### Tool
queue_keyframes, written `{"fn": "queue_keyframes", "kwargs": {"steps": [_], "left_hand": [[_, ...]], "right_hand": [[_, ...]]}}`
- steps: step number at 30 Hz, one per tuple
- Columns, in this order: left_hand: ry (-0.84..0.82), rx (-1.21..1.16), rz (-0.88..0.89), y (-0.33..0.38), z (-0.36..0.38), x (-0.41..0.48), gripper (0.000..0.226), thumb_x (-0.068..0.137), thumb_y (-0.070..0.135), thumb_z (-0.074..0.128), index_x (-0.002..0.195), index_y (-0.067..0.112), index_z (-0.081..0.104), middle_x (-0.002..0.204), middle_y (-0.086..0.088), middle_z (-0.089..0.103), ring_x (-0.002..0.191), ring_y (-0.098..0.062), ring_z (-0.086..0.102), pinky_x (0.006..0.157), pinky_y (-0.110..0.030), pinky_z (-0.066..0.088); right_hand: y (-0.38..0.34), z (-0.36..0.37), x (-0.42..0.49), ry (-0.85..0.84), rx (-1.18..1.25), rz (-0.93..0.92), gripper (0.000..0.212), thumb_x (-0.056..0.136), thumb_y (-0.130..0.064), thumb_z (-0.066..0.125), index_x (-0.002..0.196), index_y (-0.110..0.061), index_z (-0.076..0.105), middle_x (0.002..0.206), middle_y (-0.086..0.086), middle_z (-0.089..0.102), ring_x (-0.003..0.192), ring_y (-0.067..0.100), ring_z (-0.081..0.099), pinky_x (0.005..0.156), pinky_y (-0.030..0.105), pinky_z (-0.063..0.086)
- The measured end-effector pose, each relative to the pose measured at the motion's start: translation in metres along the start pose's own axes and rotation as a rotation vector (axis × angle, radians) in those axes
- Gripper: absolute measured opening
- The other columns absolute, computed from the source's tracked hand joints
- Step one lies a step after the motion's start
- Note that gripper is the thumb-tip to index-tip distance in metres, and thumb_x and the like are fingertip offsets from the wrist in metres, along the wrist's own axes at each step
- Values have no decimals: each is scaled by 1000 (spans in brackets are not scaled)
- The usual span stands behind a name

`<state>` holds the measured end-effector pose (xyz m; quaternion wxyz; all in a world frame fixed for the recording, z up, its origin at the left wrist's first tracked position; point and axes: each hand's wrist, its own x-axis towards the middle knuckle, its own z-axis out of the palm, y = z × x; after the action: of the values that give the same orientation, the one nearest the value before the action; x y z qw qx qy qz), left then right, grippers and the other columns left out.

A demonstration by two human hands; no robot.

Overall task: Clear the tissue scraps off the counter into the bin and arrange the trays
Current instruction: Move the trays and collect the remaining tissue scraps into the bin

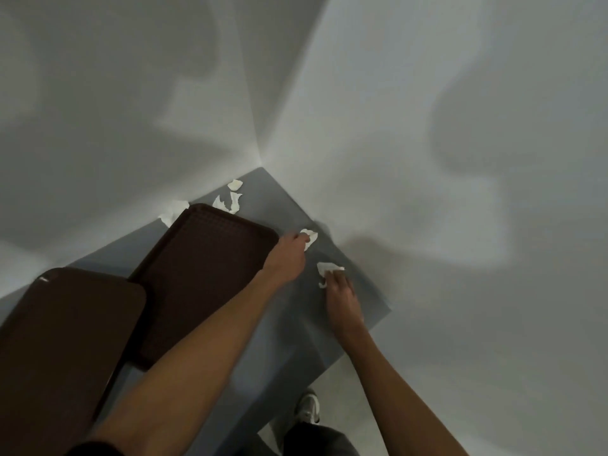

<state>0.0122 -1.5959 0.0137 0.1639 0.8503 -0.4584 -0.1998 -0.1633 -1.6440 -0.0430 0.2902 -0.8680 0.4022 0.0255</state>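
Two dark brown trays lie on the grey counter [296,205]: one textured tray [204,274] in the middle, one smooth tray [62,343] at the near left, overlapping its edge. My left hand [289,255] reaches past the middle tray's far right corner and pinches a white tissue scrap [311,236]. My right hand [340,294] presses on another white scrap [329,268] near the counter's right edge, fingers closed over it. More scraps [232,199] lie in the far corner, and one scrap [172,210] sits behind the middle tray. No bin is in view.
White walls meet in a corner just behind the counter. The counter's right edge drops to a pale floor [427,373], where my shoe [309,406] stands. Bare grey counter shows between the middle tray and my right hand.
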Motion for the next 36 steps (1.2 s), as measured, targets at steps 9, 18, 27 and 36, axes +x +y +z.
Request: {"fn": "queue_keyframes", "kwargs": {"steps": [9,18,27,36], "left_hand": [[12,245,141,-22,49,22,48,106,20,43,153,6,45,161,-16,41,150,-32,38,122,-36,29],[73,-4,-129,-43,39,-78,21,94,11,64,104,27,74,109,-4,72,101,-26,71,88,-42,58],[551,-439,-402,-74,-26,-300,17,94,16,74,100,32,75,96,22,71,87,6,69,80,-18,55],[1069,-630,-704,-118,-26,-585,13,94,18,76,99,30,76,98,19,76,93,4,71,80,-24,56]], "right_hand": [[25,5,-24,-5,187,52,28,109,-17,44,125,-15,66,127,6,59,121,30,58,85,32,42],[-9,-12,-48,143,259,-40,29,94,-9,73,115,-27,83,115,-4,80,103,7,71,87,15,48],[-130,-5,-150,78,469,-358,27,90,-13,82,111,-30,84,98,-25,74,85,-19,65,74,-1,42],[-252,73,-316,-228,597,-627,26,90,-16,84,112,-31,84,104,-21,79,93,-6,73,80,15,56]]}}
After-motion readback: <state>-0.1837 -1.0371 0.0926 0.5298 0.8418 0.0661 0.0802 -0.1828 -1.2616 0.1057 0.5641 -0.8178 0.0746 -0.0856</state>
